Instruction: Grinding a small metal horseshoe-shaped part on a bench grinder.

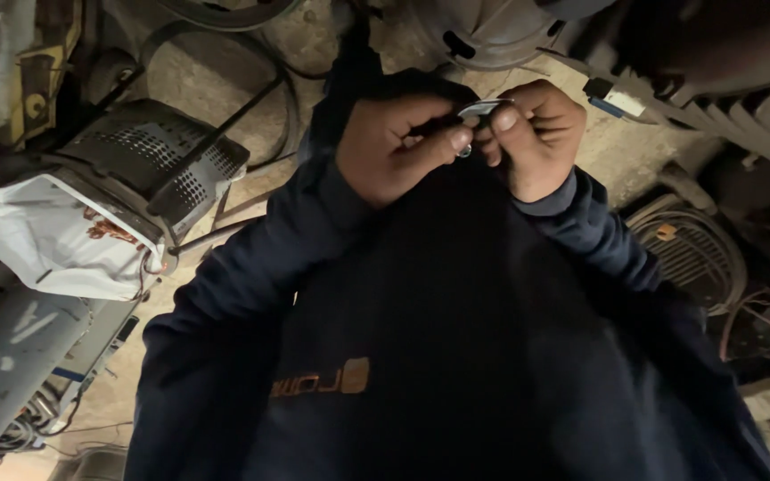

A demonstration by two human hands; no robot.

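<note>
Both hands meet in front of the dark sweatshirt [438,338]: the left hand [394,147] and right hand [536,138] pinch a small metal ring [479,111] between thumbs and fingertips. Below lies a dusty concrete floor [216,80], where a white plastic bag [46,236] wraps a perforated metal housing [158,160]; a wire fan guard [692,254] sits opposite.

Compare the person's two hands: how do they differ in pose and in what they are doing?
The left hand is curled, knuckles to the camera, its thumb tip touching the small metal piece. The right hand sits slightly higher and pinches that piece between thumb and forefinger. The left sleeve shows along its full length; the right sleeve shows less. Both hands are bare and meet at the piece.
</note>
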